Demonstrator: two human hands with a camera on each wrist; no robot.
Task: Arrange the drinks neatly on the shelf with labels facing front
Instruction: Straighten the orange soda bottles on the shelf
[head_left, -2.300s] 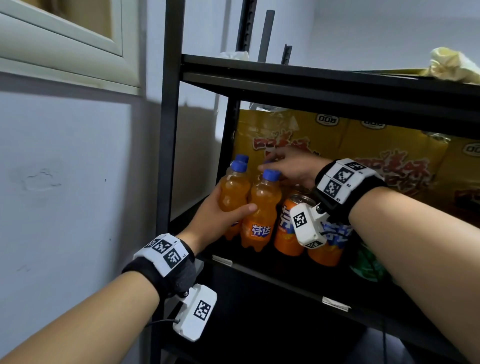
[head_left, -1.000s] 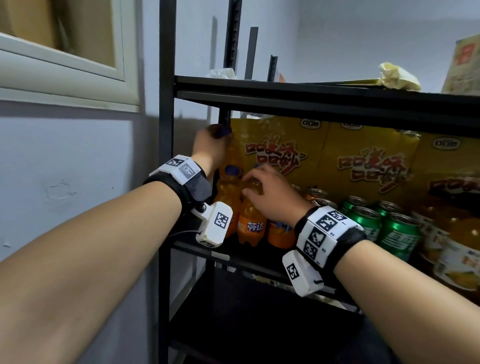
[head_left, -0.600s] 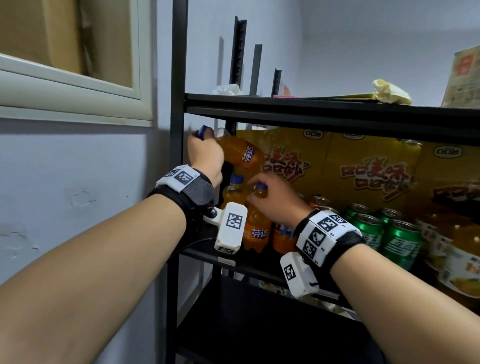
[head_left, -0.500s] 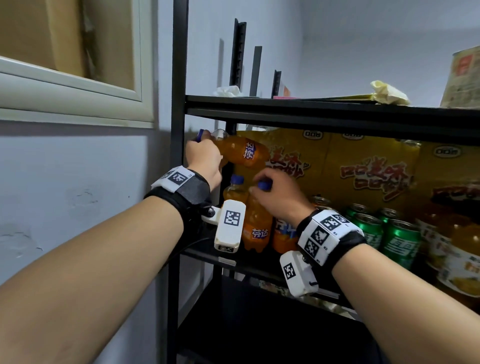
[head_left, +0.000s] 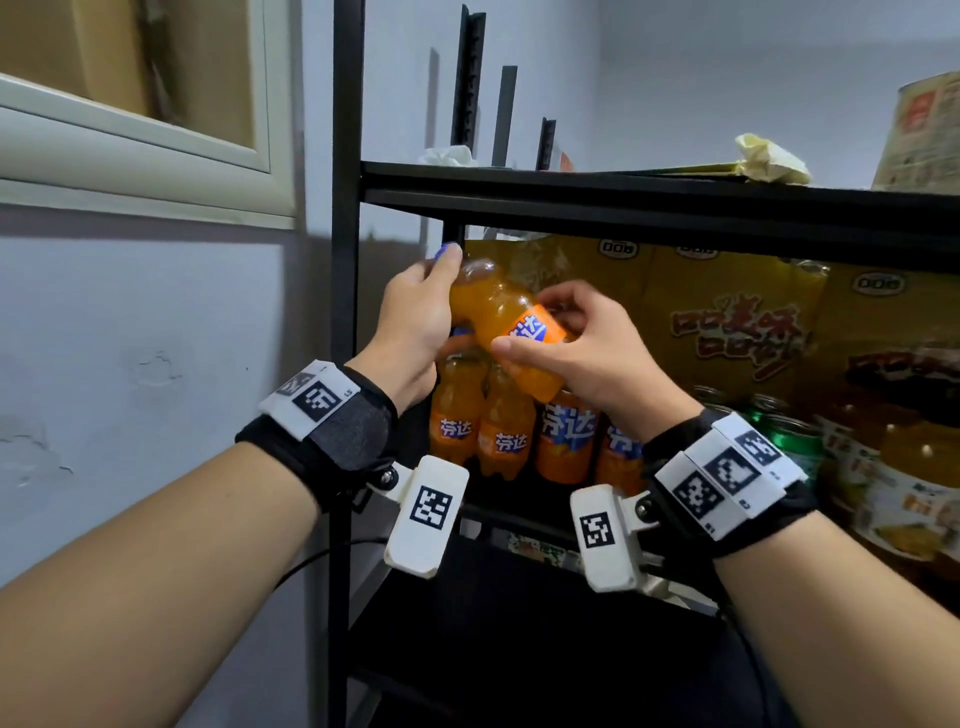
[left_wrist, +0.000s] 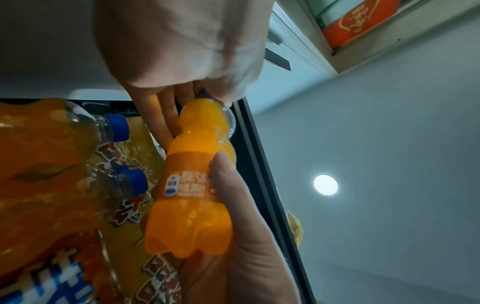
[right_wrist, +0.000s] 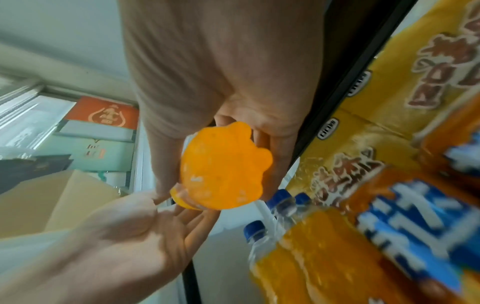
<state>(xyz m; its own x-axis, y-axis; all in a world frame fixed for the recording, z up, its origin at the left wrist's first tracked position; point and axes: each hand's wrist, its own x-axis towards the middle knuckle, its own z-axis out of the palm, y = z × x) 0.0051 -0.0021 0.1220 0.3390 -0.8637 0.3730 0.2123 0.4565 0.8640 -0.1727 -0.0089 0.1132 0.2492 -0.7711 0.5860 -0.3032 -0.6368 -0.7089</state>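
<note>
At frame centre, both hands hold one tilted orange bottle (head_left: 501, 317): the left hand (head_left: 415, 322) grips its neck, the right hand (head_left: 587, 348) pinches its labelled lower half. Below stand upright orange bottles (head_left: 483, 431) on the shelf (head_left: 649, 200), yellow cartons (head_left: 727, 332) behind.

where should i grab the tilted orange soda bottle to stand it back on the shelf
Hold the tilted bottle around its labelled middle, coming from the open front of the shelf. The label band is the straightest part; the neck is narrow and already in the left hand, and the lumpy base must stay free to land.
</note>
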